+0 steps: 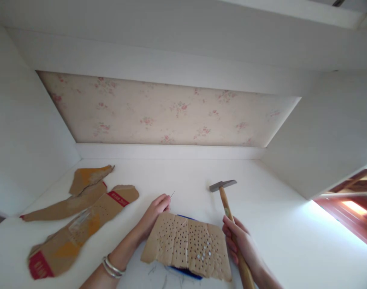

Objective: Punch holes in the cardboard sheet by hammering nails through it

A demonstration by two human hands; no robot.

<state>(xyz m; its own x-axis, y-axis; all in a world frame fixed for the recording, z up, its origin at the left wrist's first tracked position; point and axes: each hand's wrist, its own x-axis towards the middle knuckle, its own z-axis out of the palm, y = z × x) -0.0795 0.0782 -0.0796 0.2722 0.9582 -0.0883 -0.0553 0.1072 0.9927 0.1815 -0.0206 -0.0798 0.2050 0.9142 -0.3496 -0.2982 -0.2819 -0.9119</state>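
Note:
My left hand is pinched on a thin nail whose tip sticks up past the fingers, just beyond the far left corner of a perforated cardboard sheet. Several nail heads sit in the sheet's holes near its front. A blue object shows under the sheet's edge. My right hand is wrapped round the wooden handle of a hammer, whose metal head is raised above the white desk, to the right of the nail.
Torn brown cardboard pieces with red labels lie on the desk's left side. A flowered back wall and white side panels enclose the desk. A red-brown opening shows at the right edge.

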